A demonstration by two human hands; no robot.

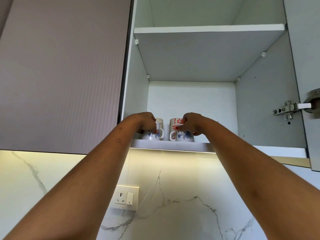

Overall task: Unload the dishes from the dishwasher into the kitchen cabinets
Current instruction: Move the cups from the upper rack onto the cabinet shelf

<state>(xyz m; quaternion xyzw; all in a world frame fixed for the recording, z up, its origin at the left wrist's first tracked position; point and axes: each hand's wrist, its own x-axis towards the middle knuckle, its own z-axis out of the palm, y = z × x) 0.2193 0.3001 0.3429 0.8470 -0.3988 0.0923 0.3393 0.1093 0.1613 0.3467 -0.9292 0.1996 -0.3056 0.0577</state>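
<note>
Wall cabinet (270, 108), open: smooth white interior, flat upper shelf (209, 29) on small plastic pegs, steel hinge (285, 110) on right wall, door edge at far right. Neighbouring door (60, 75) closed, matte mauve, finely ribbed. Bottom shelf (171, 145) with pale metal front edge; warm light strip glowing just beneath. Backsplash (181, 205): glossy white marble with grey veins; cream socket plate (125, 197) with one switch.

Left mug (153, 135): white ceramic, blue flower print, loop handle facing right; upright at front left of bottom shelf. Left hand (145, 122) over it, fingers (155, 131) curled around rim and body.

Right mug (182, 135): white ceramic, flared foot, blue flower print, loop handle facing left; upright just beside the first, apart. Right hand (192, 122) over it, fingers closed on rim.

Behind each: taller mugs, right one (175, 122) with red flowers and stripes; left one (160, 121) mostly hidden.
</note>
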